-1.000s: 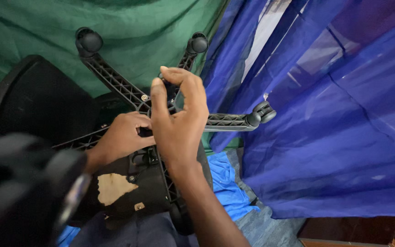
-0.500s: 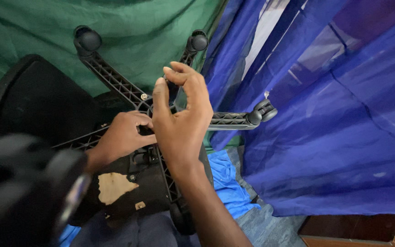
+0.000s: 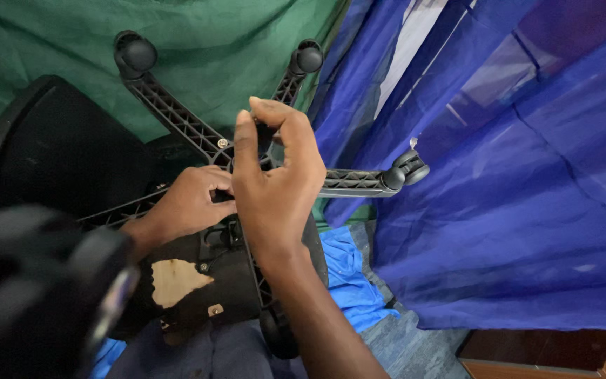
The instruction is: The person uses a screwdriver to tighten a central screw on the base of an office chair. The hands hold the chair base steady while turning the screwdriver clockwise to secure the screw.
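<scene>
Overhead, right hand (image 3: 275,189) pinches chair base (image 3: 198,137) hub; left hand (image 3: 187,203) curled beneath; blue curtain (image 3: 527,196) crowds right.

Right hand (image 3: 278,186) raised, back toward the camera, fingers (image 3: 269,112) curled and pinched together at the top — forearm running down-right. Left hand (image 3: 191,203) lower, just left, fingers curled shut.

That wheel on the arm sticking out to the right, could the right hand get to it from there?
Probably yes. The right hand sits at the chair base's hub, and the wheel ends an arm beside it, with only open space between; blue fabric hangs just behind.
</scene>
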